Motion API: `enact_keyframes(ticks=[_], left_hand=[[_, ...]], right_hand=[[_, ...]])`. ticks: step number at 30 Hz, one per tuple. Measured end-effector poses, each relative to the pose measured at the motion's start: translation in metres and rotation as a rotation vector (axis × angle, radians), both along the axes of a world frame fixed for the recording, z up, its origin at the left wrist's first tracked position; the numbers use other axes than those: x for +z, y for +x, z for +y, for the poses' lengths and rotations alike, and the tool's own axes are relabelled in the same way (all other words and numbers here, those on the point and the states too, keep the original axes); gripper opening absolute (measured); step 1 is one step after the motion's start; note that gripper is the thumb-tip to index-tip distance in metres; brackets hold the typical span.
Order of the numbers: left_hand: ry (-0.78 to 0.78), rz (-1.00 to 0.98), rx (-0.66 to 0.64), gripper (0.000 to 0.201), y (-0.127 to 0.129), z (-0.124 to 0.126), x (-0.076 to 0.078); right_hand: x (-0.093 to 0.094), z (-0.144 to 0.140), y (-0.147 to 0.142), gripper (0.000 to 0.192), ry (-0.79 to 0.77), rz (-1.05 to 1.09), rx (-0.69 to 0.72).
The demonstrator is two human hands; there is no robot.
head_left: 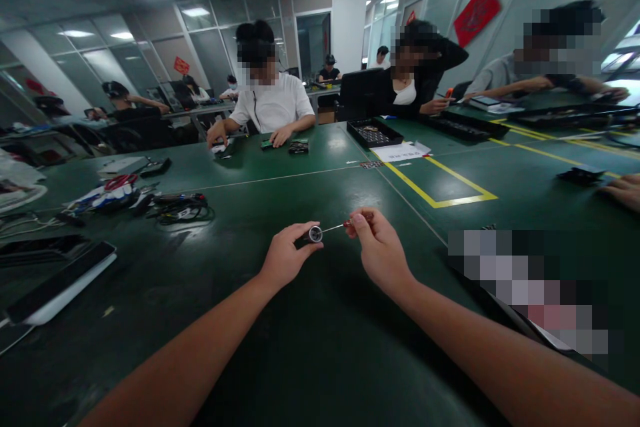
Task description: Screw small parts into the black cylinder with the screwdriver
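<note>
A small, round, dark part with a silver metal face [315, 234] is pinched between the fingertips of the left hand [285, 260], closed on it above the dark green table mat [280, 340]. Just right of that grip, the thin metal shaft of a small red-handled screwdriver [345, 225] is pinched in the closed right hand [380, 250], its tip set at the silver face. The part is judged mid-work: tool engaged, though whether any screw is seated cannot be told.

1 head view, looking forward-down over green table [280, 320], hands close.
</note>
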State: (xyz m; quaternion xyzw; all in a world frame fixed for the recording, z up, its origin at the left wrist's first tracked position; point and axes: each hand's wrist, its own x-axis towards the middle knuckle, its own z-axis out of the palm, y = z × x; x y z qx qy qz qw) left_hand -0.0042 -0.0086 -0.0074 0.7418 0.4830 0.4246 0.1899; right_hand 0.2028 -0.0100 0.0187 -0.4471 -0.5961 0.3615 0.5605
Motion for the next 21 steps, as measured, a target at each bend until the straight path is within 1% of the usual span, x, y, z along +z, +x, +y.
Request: enact_keyframes(ticks=[4,7,9,11,15,18,21], left_hand=[[-0.015,-0.011,0.006,0.041,0.000,0.000,-0.001],[-0.010,-0.011,-0.002,0.041,0.000,0.000,-0.001],[-0.005,-0.001,-0.007,0.041,0.000,0.000,-0.001],[-0.008,0.001,-0.004,0.040,0.000,0.000,-0.001],[-0.018,-0.001,-0.005,0.039,-0.002,0.001,-0.003],[-0.012,-0.018,0.022,0.039,-0.003,0.002,-0.004],[-0.004,-0.036,0.060,0.038,-0.003,0.003,-0.004]], right_hand=[[0.005,-0.005,0.001,0.028,0.007,-0.076,0.039],[0.010,-0.008,0.001,0.039,0.005,-0.124,0.003],[0.012,-0.010,0.001,0.043,0.027,-0.156,-0.033],[0.014,-0.011,0.000,0.040,0.048,-0.213,-0.049],[0.014,-0.015,0.000,0.031,0.089,-0.282,-0.037],[0.012,-0.017,0.001,0.028,0.119,-0.313,0.008],[0.010,-0.016,0.001,0.027,0.112,-0.347,0.050]])
